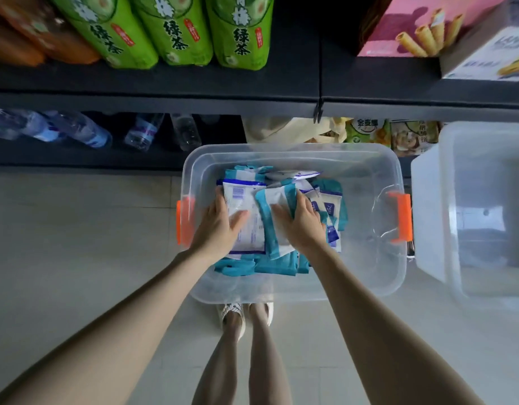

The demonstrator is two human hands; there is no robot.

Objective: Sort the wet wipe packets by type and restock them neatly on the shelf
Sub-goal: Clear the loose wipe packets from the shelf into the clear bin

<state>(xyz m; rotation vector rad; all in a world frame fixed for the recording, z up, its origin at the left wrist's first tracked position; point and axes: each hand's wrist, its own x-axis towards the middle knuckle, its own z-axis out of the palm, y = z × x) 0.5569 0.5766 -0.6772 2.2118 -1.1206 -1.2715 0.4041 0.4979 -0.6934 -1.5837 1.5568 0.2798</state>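
Observation:
A clear plastic bin (293, 149) with orange handles stands on the floor in front of the shelf. In its left half lies a pile of wet wipe packets (270, 267), some teal-edged and some white with dark blue edges. My left hand (220, 226) holds a blue-edged white packet (251, 232), thumb on top and fingers round its left edge. Beside it, my right hand (303, 226) grips a teal-edged packet (274, 200) that lies across the pile. Both hands are inside the bin.
A second clear bin (486, 200) stands to the right, touching the first. The dark shelf edge (164, 103) runs above, with green tea packs (176, 30) and a pink box (422, 27) on it. Water bottles (77, 130) lie on the lowest shelf. My feet (243, 314) are at the bin's near wall.

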